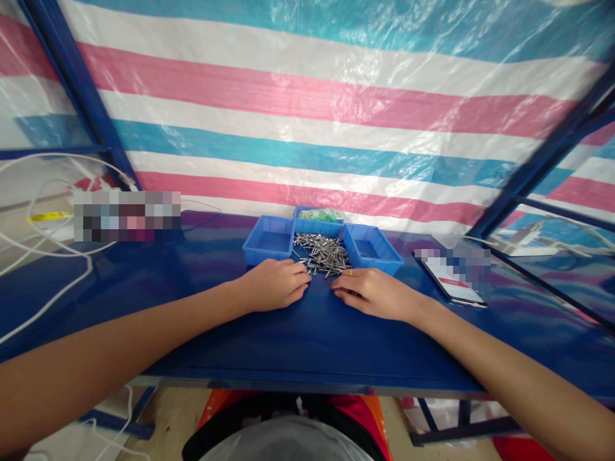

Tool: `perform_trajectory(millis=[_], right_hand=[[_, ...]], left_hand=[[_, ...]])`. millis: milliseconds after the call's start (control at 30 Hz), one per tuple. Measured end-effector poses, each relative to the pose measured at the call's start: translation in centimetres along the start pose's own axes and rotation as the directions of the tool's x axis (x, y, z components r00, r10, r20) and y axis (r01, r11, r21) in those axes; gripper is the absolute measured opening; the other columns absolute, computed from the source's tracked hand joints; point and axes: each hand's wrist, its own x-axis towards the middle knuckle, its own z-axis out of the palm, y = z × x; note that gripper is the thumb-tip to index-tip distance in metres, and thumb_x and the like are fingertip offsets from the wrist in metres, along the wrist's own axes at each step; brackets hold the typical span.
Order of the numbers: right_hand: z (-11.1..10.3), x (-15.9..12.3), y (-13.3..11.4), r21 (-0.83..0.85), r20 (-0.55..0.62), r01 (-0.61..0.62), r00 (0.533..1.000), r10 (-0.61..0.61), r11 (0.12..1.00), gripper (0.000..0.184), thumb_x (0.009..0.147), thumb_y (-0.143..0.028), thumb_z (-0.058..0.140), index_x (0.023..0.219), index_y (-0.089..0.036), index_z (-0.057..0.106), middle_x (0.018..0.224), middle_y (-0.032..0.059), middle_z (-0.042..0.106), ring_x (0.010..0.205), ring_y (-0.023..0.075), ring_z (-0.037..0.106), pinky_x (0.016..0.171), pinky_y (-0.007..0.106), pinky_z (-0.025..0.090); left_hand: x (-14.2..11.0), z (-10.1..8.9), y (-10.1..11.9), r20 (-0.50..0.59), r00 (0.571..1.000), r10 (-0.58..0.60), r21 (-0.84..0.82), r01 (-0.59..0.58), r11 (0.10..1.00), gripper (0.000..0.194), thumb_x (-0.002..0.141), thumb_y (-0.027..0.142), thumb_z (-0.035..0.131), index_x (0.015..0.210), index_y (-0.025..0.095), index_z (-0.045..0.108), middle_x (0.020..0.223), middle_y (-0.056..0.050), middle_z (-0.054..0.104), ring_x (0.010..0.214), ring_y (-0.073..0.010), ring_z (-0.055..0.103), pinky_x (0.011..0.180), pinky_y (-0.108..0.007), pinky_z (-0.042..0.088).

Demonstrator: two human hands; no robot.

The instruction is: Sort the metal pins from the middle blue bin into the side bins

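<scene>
A heap of thin, silvery metal pins (327,253) lies on the blue table between two blue plastic bins; their exact kind is too small to tell. My left hand (278,285) rests at the heap's near left edge, fingers curled and pressed together, and whatever is in them is hidden. Across a narrow gap, my right hand (369,292) is at the near right edge, with a ring on one finger. Its fingers are bent inward and closed towards the thumb; I cannot see what they hold. The left bin (269,256) and the right bin (377,261) stand just beyond the hands.
Behind the heap, another blue bin (319,226) holds a green plastic bag (323,216). A phone (454,282) lies right of my right hand. White cables (91,266) loop over the table's (288,349) left side. Blue frame posts and a striped plastic sheet (336,102) enclose the back.
</scene>
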Motion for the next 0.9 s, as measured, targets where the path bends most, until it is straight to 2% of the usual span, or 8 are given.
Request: perform_trajectory(millis=[333,900], right_hand=[[-0.26,0.12,-0.22,-0.008,0.014,-0.011,1.0,0.011,1.0,0.02,0.094,-0.019,0.045,0.103,-0.016,0.062,0.089,0.0063,0.064,0.077,0.0154,0.063,0.07,0.026,0.046],[-0.23,0.13,-0.11,0.006,0.022,-0.016,1.0,0.016,1.0,0.019,0.094,-0.02,0.046,0.103,-0.016,0.062,0.09,0.0068,0.064,0.08,0.0163,0.063,0.073,0.027,0.047]], left_hand=[[0.03,-0.29,0.14,0.033,0.999,-0.021,0.02,0.02,1.0,0.024,0.094,0.024,0.041,0.098,0.019,0.064,0.092,-0.003,0.063,0.08,-0.0165,0.061,0.061,-0.025,0.044],[0.04,-0.3,0.17,0.048,0.998,-0.045,-0.008,0.046,0.999,0.023,0.094,0.025,0.042,0.104,0.02,0.062,0.096,-0.004,0.064,0.084,-0.0175,0.062,0.067,-0.026,0.046]])
